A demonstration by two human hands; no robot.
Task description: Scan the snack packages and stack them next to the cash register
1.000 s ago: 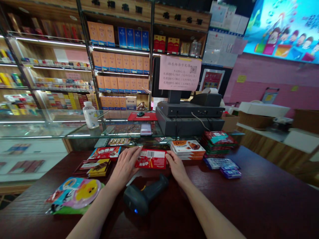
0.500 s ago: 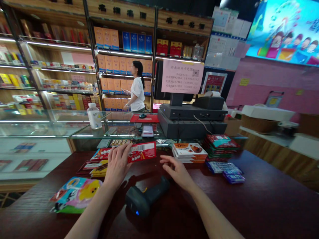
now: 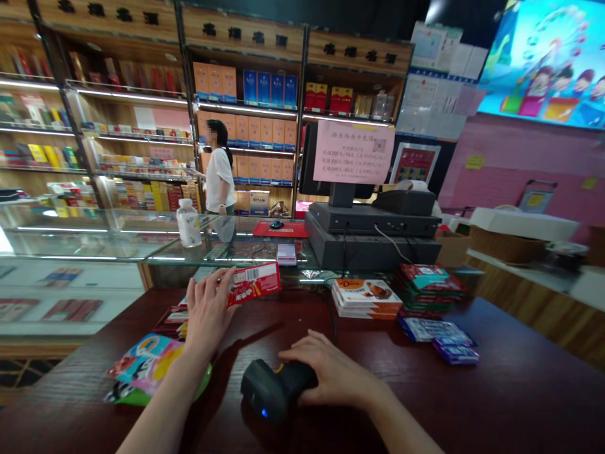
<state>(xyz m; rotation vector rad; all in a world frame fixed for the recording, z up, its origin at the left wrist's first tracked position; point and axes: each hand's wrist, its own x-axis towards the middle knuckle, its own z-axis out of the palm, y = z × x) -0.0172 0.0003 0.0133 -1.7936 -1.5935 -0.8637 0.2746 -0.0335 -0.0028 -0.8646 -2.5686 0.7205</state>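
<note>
My left hand (image 3: 210, 310) is closed on one end of a flat red snack box (image 3: 259, 281), held above the counter with its barcode side toward me. A dark barcode scanner (image 3: 267, 388) with a small blue light lies on the brown counter. Around its handle my right hand (image 3: 326, 369) is closed, fingers over the top. Under and behind my left forearm lies a colourful snack bag (image 3: 146, 366). More red and yellow packs (image 3: 174, 320) lie just left of my left hand, partly hidden by it.
Dove boxes (image 3: 366, 297) are stacked right of centre, beside a pile of green and red packs (image 3: 428, 287) and blue packs (image 3: 439, 331). A cash register (image 3: 373, 221) stands behind them. A bottle (image 3: 188, 224) is on the glass case (image 3: 118, 243). A person (image 3: 218, 170) stands beyond.
My right hand has come down and left onto the scanner's handle. My left hand has shifted slightly left with the red box. The person behind the counter has moved left.
</note>
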